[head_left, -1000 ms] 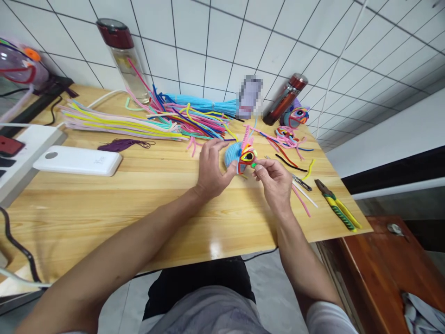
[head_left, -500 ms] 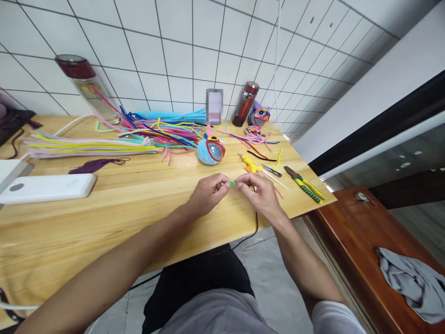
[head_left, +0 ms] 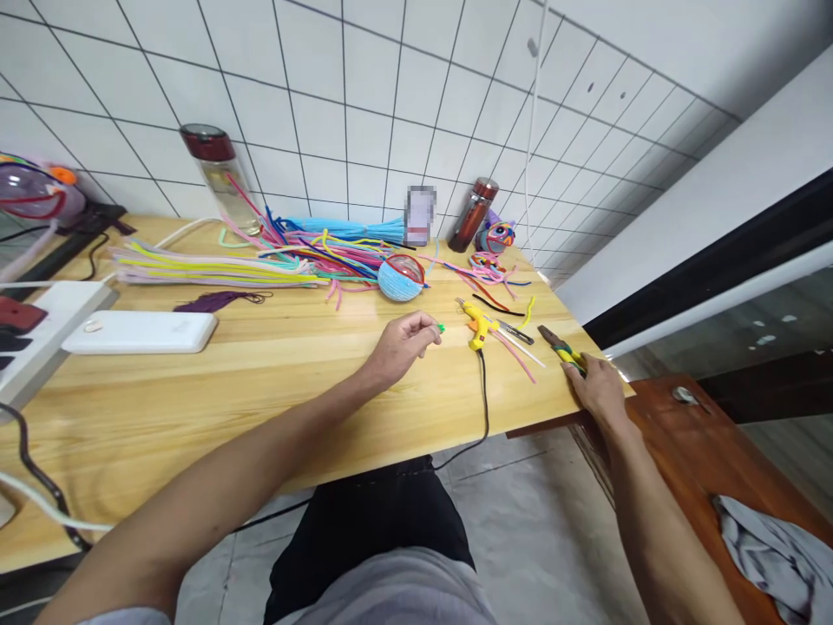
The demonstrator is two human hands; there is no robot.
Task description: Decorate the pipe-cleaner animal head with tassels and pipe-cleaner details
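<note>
My left hand [head_left: 400,340] hovers over the middle of the wooden table [head_left: 260,382], its fingers pinched on a small green piece [head_left: 441,328]. My right hand [head_left: 595,386] lies at the table's right edge, its fingers over the handles of the yellow-green pliers [head_left: 560,345]. A blue ball-shaped pipe-cleaner figure [head_left: 401,278] with a red rim rests beyond my left hand. Between my hands lies a yellow glue gun [head_left: 477,323] with its black cord running off the front edge.
Several coloured pipe cleaners [head_left: 247,259] lie along the back. Two red-capped bottles [head_left: 218,178] [head_left: 473,214] stand by the tiled wall, with a finished figure [head_left: 495,236] nearby. A white power bank [head_left: 140,332] and power strip [head_left: 39,334] sit left. A wooden bench [head_left: 716,460] stands right.
My right hand let go of the green piece and moved right to the pliers. My left hand keeps the green piece. The blue figure was set down on the table a second ago.
</note>
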